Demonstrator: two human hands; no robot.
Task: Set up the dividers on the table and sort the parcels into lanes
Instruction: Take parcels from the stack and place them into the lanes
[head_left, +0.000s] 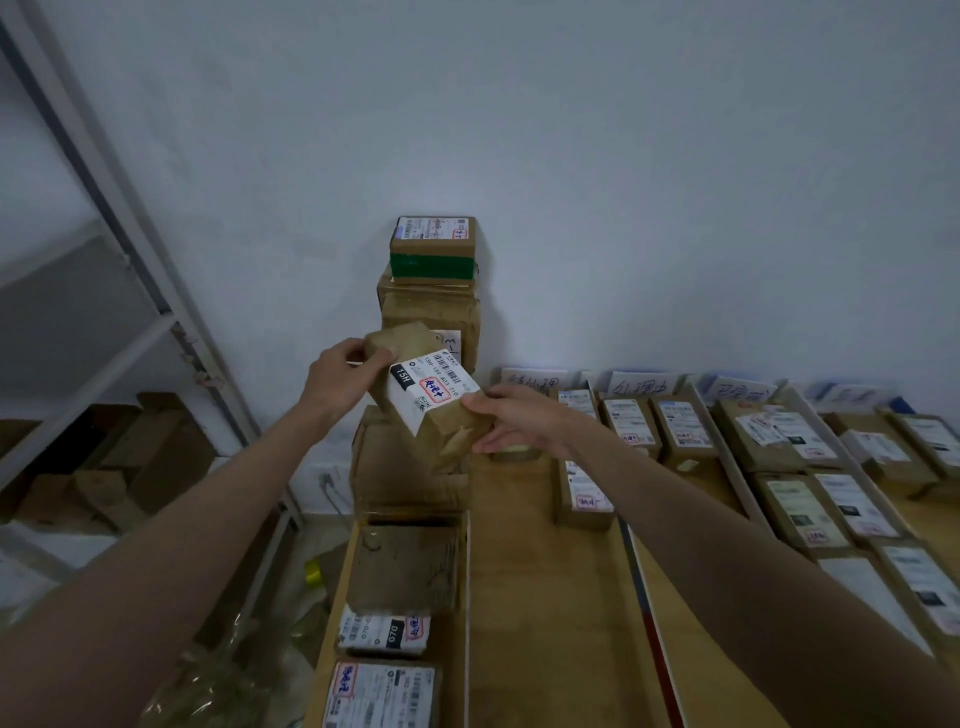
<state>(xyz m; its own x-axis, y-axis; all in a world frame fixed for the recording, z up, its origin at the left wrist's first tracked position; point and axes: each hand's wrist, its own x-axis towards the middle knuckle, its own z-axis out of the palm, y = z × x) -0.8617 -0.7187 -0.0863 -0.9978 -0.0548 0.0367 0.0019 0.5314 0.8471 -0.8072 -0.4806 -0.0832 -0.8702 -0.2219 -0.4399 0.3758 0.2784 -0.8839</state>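
Observation:
I hold a brown cardboard parcel (434, 395) with a white shipping label in the air above the table's left end. My left hand (343, 379) grips its upper left corner and my right hand (511, 421) grips its lower right end. Below it a row of parcels (405, 566) lies along the table's left edge, bounded by a white divider strip (469, 597). To the right, more parcels (631, 426) lie in lanes between further dividers (649, 613), under handwritten paper signs (641, 387) at the wall.
A tall stack of boxes (431, 306) with a green-taped one on top stands against the white wall behind the held parcel. A metal shelf frame (156, 291) and loose cartons (130, 462) fill the floor at left. Bare wooden table (545, 597) shows between lanes.

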